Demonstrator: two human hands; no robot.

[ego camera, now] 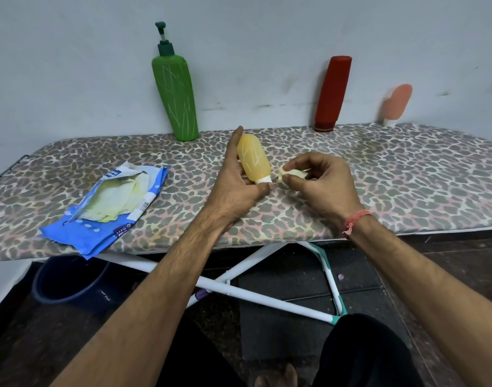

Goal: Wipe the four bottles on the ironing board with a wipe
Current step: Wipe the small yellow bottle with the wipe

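My left hand (pixel 236 180) grips a small yellow bottle (pixel 253 159) with a white cap, held tilted just above the leopard-print ironing board (pixel 406 177). My right hand (pixel 317 181) pinches a crumpled pale-yellow wipe (pixel 291 174) right beside the bottle's cap. A tall green pump bottle (pixel 176 96) stands at the back against the wall. A red bottle (pixel 332 93) stands cap-down to the right of it. Farther right, a small pale-orange bottle (pixel 396 104) leans on the wall.
An open blue wipes packet (pixel 110 205) with wipes showing lies on the board's left part. Under the board are white crossed legs (pixel 267 297) and a dark blue bucket (pixel 68 280) on the floor. The wall runs right behind the bottles.
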